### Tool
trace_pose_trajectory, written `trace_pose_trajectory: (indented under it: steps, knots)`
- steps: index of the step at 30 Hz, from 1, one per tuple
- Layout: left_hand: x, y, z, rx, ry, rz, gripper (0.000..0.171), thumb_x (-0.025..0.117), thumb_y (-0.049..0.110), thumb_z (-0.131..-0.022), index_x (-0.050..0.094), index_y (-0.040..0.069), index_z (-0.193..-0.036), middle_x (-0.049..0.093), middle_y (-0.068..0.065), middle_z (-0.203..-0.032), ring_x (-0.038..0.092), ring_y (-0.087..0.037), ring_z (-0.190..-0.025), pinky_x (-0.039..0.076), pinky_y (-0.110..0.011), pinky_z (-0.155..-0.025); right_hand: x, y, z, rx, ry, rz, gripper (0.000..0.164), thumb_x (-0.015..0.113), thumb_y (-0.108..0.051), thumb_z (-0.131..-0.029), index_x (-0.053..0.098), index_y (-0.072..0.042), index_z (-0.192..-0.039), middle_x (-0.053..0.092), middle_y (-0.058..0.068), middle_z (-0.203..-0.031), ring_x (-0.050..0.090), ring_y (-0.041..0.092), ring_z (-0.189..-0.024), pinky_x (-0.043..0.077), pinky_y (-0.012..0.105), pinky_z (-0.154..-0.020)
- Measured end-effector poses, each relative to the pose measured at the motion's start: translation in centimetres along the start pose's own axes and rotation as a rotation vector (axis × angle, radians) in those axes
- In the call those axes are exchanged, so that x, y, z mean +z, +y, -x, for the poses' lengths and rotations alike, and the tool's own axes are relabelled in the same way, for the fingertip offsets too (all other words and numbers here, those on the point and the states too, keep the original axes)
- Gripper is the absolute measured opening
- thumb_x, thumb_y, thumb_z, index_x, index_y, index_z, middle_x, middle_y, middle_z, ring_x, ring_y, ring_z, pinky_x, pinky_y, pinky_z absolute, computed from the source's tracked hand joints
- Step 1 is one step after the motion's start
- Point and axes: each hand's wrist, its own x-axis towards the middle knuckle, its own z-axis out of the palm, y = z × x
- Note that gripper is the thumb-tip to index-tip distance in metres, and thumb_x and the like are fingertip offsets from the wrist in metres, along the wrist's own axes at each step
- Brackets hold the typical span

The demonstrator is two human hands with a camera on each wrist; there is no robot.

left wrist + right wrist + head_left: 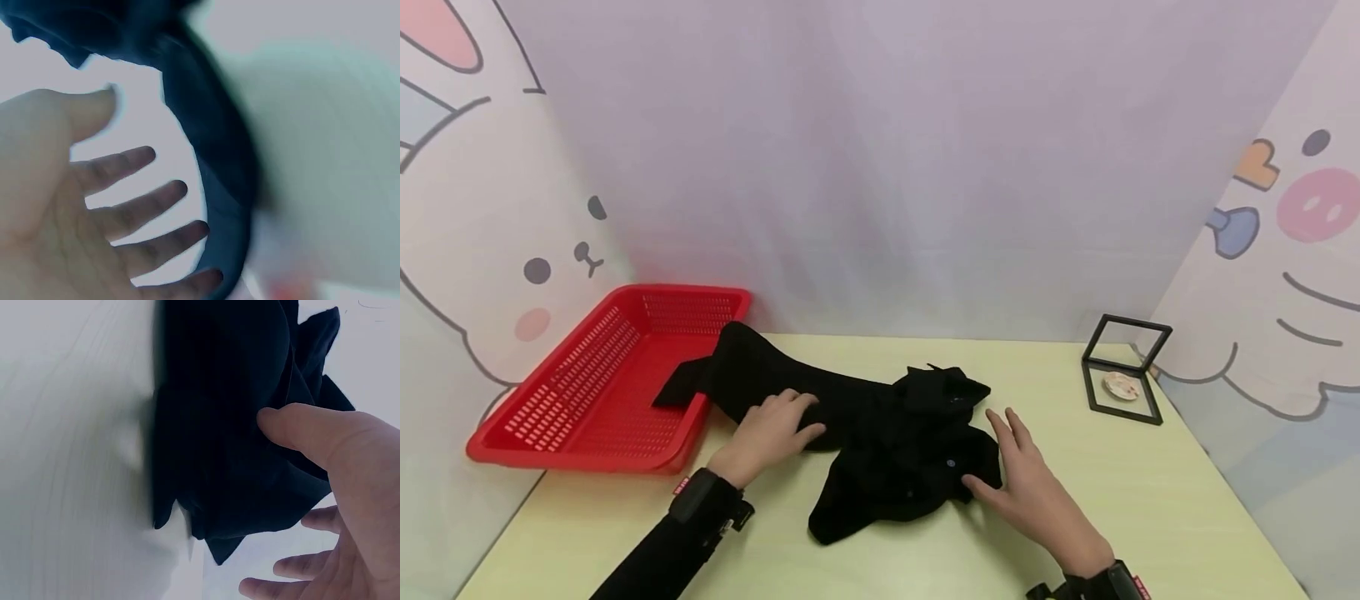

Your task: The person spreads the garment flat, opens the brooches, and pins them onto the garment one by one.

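The black shirt lies in a messy heap in the middle of the desk. One long part of it runs to the left and goes over the right edge of the red basket, so its end rests inside. The job now looks like getting the shirt sorted out with both hands.

To do this well, it would help to lift that long part up off the basket's edge and not drag it, since the holes and the rim might catch it. Then find the edges of the heap, pinch one with each side, and pull softly apart so the folds come out. The cloth looks soft and floppy, so it may bunch up again if pushed. A small button shows on the near right part and could help tell which side is up.

The left hand is wide, with its fingers spread, and it grasps nothing. It is right by the long part; I cannot tell if its tips touch. The right hand is also loose and spread at the heap's right side. Its thumb seems to touch the cloth, but it does not grip it.
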Motion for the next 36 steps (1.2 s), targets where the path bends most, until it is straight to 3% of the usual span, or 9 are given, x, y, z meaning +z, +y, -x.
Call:
trace_pose_trajectory:
  steps: [3,6,12,16,21,24,28,32,36]
  knots:
    - [0.6,-1.1,-0.1,-0.037,-0.043,-0.105,0.046,0.075,0.030,-0.095,0.066,0.003,-0.131,0.065,-0.018,-0.125,0.064,-0.038,-0.109,0.053,-0.058,-0.089,0.0,0.0,0.0,0.003,-0.012,0.001,0.094,0.077,-0.039,-0.093,0.023,-0.005,-0.162,0.014,0.034,-0.165,0.034,0.059,-0.144,0.049,0.066,-0.100]
    - [1.2,-1.4,-0.1,-0.051,-0.062,-0.134,0.041,0.077,0.025,-0.093,0.069,0.001,-0.126,0.066,-0.017,-0.118,0.065,-0.036,-0.102,0.055,-0.057,-0.084,0.0,0.0,-0.1,0.004,-0.018,0.002,0.095,0.077,-0.040,-0.093,0.022,-0.006,-0.163,0.014,0.033,-0.166,0.033,0.058,-0.144,0.049,0.066,-0.100]
    - [1.9,-0.4,-0.3,0.011,0.023,-0.086,0.011,0.078,0.009,-0.091,0.069,0.006,-0.094,0.062,-0.007,-0.087,0.062,-0.024,-0.079,0.054,-0.044,-0.066,0.2,-0.1,-0.2,0.007,-0.043,-0.006,0.094,0.076,-0.041,-0.093,0.022,-0.007,-0.163,0.014,0.033,-0.166,0.035,0.057,-0.144,0.048,0.066,-0.102]
    - [2.2,1.0,-0.3,0.057,0.032,-0.021,0.011,0.076,0.003,-0.091,0.067,0.008,-0.090,0.064,-0.005,-0.086,0.062,-0.020,-0.079,0.054,-0.041,-0.068,0.4,-0.5,-0.3,-0.030,-0.035,-0.050,0.086,0.074,-0.030,-0.096,0.024,-0.007,-0.162,0.021,0.030,-0.165,0.037,0.053,-0.145,0.045,0.065,-0.106]
    - [2.2,3.3,-0.2,0.128,0.051,0.100,0.009,0.073,0.001,-0.092,0.069,0.009,-0.093,0.067,-0.003,-0.090,0.059,-0.014,-0.077,0.053,-0.035,-0.068,0.1,-1.8,-0.7,-0.133,0.086,-0.162,0.062,0.065,-0.003,-0.096,0.043,-0.004,-0.153,0.053,0.020,-0.151,0.053,0.040,-0.138,0.051,0.052,-0.102]
    - [2.0,4.4,-0.1,0.189,0.071,0.159,0.008,0.071,0.002,-0.094,0.068,0.009,-0.093,0.067,-0.001,-0.089,0.057,-0.012,-0.075,0.050,-0.032,-0.068,-0.4,-2.7,-1.2,-0.115,0.112,-0.257,0.051,0.064,-0.007,-0.100,0.051,-0.007,-0.148,0.063,0.017,-0.140,0.062,0.035,-0.127,0.054,0.046,-0.090]
    - [2.1,5.8,0.1,0.257,0.063,0.232,0.006,0.069,0.004,-0.096,0.070,0.008,-0.101,0.071,-0.005,-0.099,0.064,-0.015,-0.083,0.055,-0.031,-0.074,-0.5,-3.3,-1.8,-0.046,0.118,-0.343,0.044,0.065,-0.022,-0.103,0.055,-0.012,-0.145,0.067,0.018,-0.134,0.064,0.035,-0.125,0.053,0.054,-0.096]
    - [2.5,7.3,0.1,0.310,0.019,0.315,0.010,0.069,0.007,-0.097,0.072,0.008,-0.107,0.074,-0.007,-0.106,0.069,-0.016,-0.094,0.057,-0.031,-0.081,0.0,-3.4,-1.9,-0.014,0.145,-0.346,0.037,0.068,-0.022,-0.101,0.063,-0.012,-0.137,0.069,0.014,-0.129,0.064,0.032,-0.124,0.051,0.055,-0.101]
    - [3.0,9.0,0.0,0.356,-0.029,0.396,0.007,0.070,0.007,-0.097,0.072,0.010,-0.102,0.073,-0.004,-0.102,0.066,-0.008,-0.087,0.055,-0.025,-0.079,0.2,-3.4,-1.8,-0.021,0.172,-0.325,0.032,0.072,-0.016,-0.098,0.068,-0.013,-0.129,0.069,0.010,-0.130,0.064,0.030,-0.124,0.052,0.053,-0.101]
